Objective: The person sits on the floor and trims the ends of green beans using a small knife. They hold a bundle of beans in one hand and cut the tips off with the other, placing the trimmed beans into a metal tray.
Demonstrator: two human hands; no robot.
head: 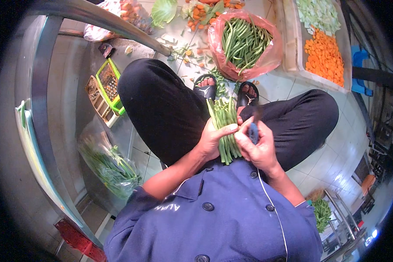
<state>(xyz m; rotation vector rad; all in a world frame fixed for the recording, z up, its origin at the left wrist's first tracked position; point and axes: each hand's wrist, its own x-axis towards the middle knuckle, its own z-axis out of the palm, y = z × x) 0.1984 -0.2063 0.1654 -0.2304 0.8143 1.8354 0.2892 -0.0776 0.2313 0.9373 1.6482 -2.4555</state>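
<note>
My left hand (213, 139) is wrapped around a bundle of green beans (225, 114), its thumb lying across the front. The beans stand lengthwise between my knees, their lower ends near my blue jacket. In my right hand (260, 149) is a small knife with a blue handle (253, 133); its dark blade is blurred and points up, away from me. My right fingertips meet my left thumb at the bundle's right side. Past my sandals, a pink plastic bag (216, 41) stands open, full of green beans (245, 42). Cut bean ends (221, 83) lie between my feet.
A white plastic tray (290, 49) at the right holds sliced carrots (324, 59) and chopped cabbage (319, 16). Leftward are a metal table leg (41, 72), a green-framed grater (108, 83) and bagged green stalks (113, 170). Carrot scraps (196, 19) litter the tiles ahead.
</note>
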